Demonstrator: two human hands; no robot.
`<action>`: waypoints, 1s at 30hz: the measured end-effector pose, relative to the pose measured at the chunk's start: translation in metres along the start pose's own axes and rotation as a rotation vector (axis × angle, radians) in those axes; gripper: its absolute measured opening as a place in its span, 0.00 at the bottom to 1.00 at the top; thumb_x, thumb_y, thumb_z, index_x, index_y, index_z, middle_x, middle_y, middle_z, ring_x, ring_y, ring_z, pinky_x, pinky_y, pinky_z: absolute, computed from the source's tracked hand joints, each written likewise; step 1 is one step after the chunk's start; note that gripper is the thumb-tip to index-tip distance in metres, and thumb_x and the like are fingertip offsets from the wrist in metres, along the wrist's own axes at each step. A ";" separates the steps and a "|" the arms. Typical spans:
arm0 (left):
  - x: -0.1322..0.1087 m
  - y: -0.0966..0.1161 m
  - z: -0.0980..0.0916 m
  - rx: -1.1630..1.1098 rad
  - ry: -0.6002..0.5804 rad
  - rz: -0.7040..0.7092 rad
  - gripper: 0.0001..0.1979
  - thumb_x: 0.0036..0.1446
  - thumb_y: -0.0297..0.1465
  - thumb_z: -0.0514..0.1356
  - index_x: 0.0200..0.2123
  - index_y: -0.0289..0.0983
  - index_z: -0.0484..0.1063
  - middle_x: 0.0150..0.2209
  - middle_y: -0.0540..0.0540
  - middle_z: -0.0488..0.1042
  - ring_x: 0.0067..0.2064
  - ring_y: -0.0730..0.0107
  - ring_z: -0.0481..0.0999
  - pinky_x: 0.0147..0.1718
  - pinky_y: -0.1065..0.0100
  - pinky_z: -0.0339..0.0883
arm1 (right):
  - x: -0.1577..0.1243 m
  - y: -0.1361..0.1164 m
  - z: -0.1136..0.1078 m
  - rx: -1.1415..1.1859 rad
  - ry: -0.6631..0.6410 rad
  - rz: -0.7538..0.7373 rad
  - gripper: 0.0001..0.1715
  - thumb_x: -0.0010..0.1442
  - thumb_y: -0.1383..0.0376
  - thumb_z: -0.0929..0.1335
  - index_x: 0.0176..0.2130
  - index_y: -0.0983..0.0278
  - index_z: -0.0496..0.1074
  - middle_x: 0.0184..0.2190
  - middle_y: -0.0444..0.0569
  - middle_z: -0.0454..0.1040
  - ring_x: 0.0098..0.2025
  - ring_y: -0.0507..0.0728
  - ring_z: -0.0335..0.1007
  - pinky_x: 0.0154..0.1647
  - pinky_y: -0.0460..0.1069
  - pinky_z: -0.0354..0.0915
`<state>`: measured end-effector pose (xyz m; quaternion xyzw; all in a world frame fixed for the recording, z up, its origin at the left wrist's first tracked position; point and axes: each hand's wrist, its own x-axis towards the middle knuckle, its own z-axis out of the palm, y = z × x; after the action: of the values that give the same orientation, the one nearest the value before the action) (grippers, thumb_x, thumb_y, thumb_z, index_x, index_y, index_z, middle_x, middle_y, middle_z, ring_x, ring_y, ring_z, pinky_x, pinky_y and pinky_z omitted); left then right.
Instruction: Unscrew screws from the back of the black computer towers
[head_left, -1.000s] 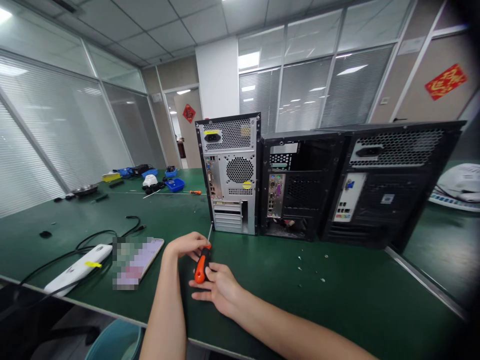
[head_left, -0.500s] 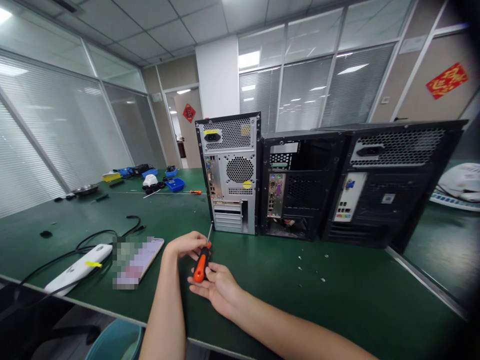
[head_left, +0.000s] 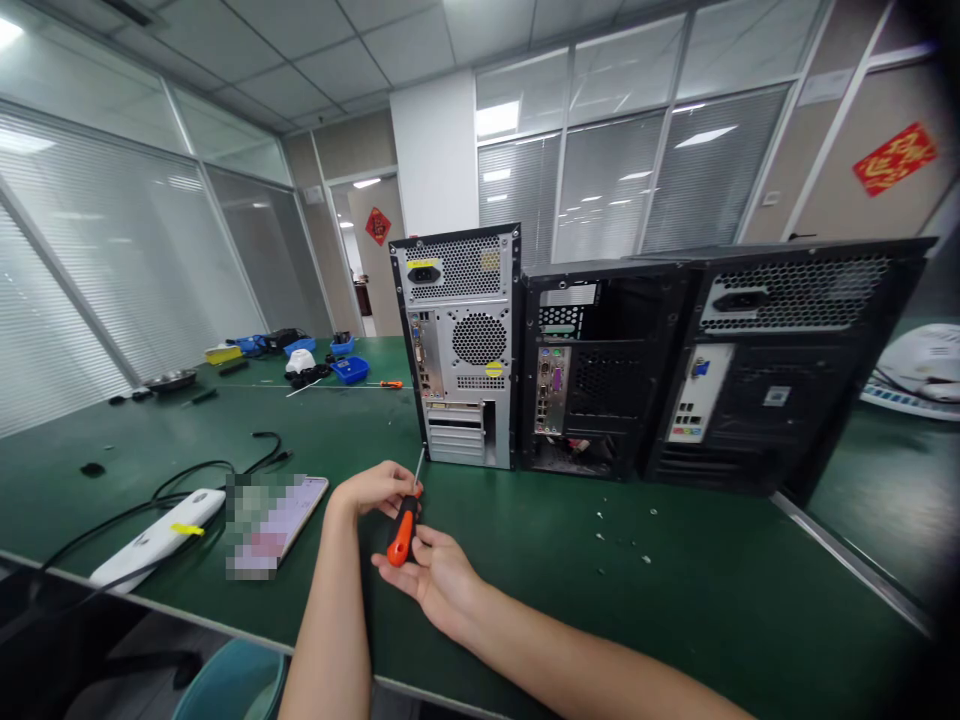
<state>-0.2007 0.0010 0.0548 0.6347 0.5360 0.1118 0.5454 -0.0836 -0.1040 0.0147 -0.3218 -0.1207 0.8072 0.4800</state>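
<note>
A screwdriver (head_left: 403, 530) with an orange and black handle points away from me. Its thin shaft reaches the lower left corner of the silver-backed computer case (head_left: 469, 345), where the tip seems to meet a screw too small to make out. My left hand (head_left: 379, 488) is closed around the front of the handle and the start of the shaft, fingers partly hidden. At the handle's rear, my right hand (head_left: 439, 580) holds it between the thumb and fingers, palm turned up.
Two black computer cases (head_left: 607, 370) (head_left: 795, 380) stand to the right of the silver one. Small screws (head_left: 600, 537) lie on the green table (head_left: 540, 600). Left are a phone (head_left: 281, 525), a white power strip (head_left: 161, 535) with black cables, blue trays (head_left: 350, 370) and another screwdriver (head_left: 391, 384).
The fingers of my right hand have shifted slightly around the screwdriver handle. My left hand and the screwdriver stay in nearly the same place at the case's corner.
</note>
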 end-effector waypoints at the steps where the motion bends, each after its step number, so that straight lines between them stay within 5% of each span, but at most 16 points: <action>1: 0.000 0.000 0.000 0.004 0.005 -0.001 0.18 0.40 0.36 0.60 0.35 0.33 0.70 0.30 0.44 0.77 0.29 0.70 0.76 0.24 0.75 0.65 | 0.000 0.000 0.000 -0.002 0.001 0.001 0.13 0.63 0.75 0.52 0.45 0.69 0.58 0.26 0.46 0.69 0.30 0.59 0.78 0.32 0.50 0.72; 13: -0.001 0.003 0.001 0.084 0.068 0.018 0.19 0.38 0.37 0.60 0.35 0.32 0.71 0.26 0.48 0.73 0.27 0.74 0.71 0.23 0.74 0.64 | -0.004 -0.002 0.001 -0.075 -0.006 -0.010 0.12 0.64 0.74 0.52 0.44 0.69 0.58 0.24 0.46 0.70 0.31 0.58 0.78 0.34 0.54 0.73; 30: 0.004 0.003 0.001 0.183 0.102 0.041 0.19 0.37 0.40 0.62 0.29 0.31 0.71 0.19 0.53 0.62 0.22 0.77 0.64 0.21 0.72 0.63 | -0.004 0.002 -0.001 -0.226 -0.031 -0.111 0.06 0.59 0.72 0.62 0.39 0.66 0.59 0.30 0.44 0.66 0.33 0.56 0.74 0.25 0.55 0.74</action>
<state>-0.1966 0.0043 0.0547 0.6861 0.5581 0.1057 0.4546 -0.0831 -0.1087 0.0146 -0.3541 -0.2357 0.7656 0.4826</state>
